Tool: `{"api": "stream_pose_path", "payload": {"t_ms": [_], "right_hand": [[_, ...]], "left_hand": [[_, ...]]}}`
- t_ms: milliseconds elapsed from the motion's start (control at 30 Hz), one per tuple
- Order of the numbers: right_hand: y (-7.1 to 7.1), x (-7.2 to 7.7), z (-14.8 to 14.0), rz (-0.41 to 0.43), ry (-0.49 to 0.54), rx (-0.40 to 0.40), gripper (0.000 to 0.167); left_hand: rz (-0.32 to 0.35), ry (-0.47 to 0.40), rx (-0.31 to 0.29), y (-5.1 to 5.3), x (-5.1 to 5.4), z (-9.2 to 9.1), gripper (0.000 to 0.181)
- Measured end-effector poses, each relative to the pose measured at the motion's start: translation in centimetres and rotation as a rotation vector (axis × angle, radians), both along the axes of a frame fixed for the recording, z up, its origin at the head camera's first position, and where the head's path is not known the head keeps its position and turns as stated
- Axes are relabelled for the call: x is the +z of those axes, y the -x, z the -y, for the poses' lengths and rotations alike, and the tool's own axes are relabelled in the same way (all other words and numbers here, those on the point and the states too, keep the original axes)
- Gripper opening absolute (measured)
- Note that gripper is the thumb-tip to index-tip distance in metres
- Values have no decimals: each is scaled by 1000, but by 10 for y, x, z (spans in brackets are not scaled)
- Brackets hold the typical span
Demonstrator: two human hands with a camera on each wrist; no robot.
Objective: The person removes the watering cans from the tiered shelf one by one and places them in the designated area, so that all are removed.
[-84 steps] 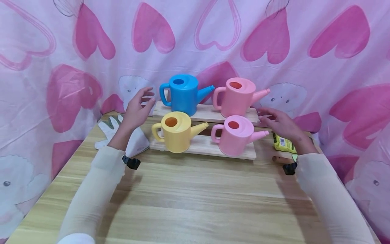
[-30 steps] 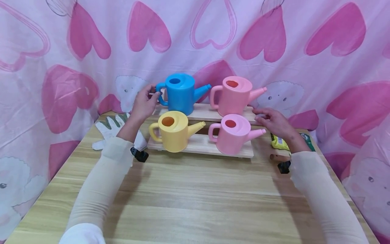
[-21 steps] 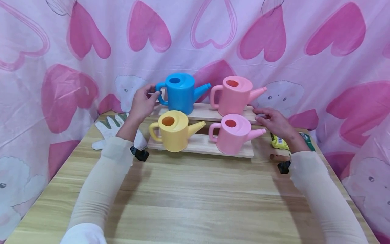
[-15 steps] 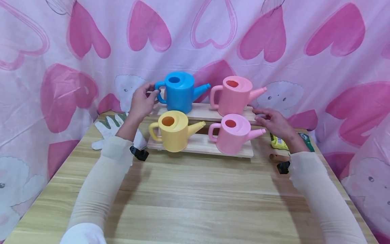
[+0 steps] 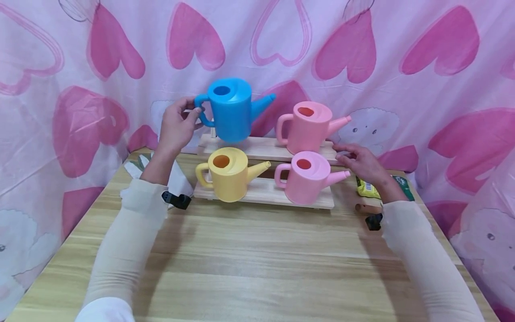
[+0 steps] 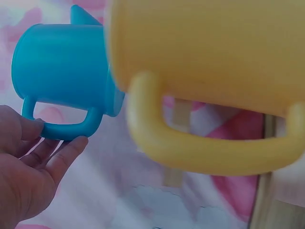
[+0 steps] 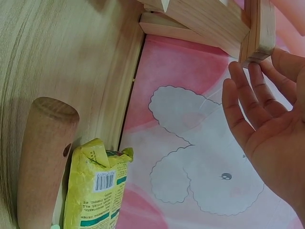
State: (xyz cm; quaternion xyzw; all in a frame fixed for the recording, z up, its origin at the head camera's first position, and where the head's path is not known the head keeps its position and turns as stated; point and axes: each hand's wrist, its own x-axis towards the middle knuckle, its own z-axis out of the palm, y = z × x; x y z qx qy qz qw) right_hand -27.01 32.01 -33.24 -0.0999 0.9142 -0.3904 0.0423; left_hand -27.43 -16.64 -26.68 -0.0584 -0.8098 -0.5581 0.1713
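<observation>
In the head view my left hand [image 5: 177,125] grips the handle of a blue watering can [image 5: 231,112], thumb in front and fingers behind. The can hangs slightly tilted above the upper board of a two-step wooden stand [image 5: 263,145]. My right hand [image 5: 362,163] holds the right end of that board, with thumb and fingertips at its corner, as the right wrist view shows. A coral-pink watering can [image 5: 307,129] stands on the upper step. On the lower step are a yellow watering can [image 5: 230,176] and a light pink watering can [image 5: 306,179].
White work gloves [image 5: 179,181] lie at the left, partly behind my forearm. Beside my right wrist are a yellow packet [image 7: 97,191], a green packet [image 5: 402,187] and a wooden handle [image 7: 45,157]. A pink heart-print curtain [image 5: 277,27] surrounds the table [image 5: 257,259].
My left hand has reached the blue watering can, taken its handle and lifted it up and left off the stand. My right hand has moved in onto the board's end and stayed there.
</observation>
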Motion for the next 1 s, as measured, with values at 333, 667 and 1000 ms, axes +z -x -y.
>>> {"api": "stream_pose_path", "payload": {"t_ms": [333, 667, 1000], "right_hand": [[3, -1, -5, -8, -12, 0, 53], [3, -1, -6, -10, -16, 2, 54], [4, -2, -4, -20, -26, 8, 53]], "left_hand": [[-74, -47, -142, -30, 10, -14, 34], [-85, -106, -301, -61, -3, -27, 32], [-25, -84, -428, -87, -29, -44, 32]]}}
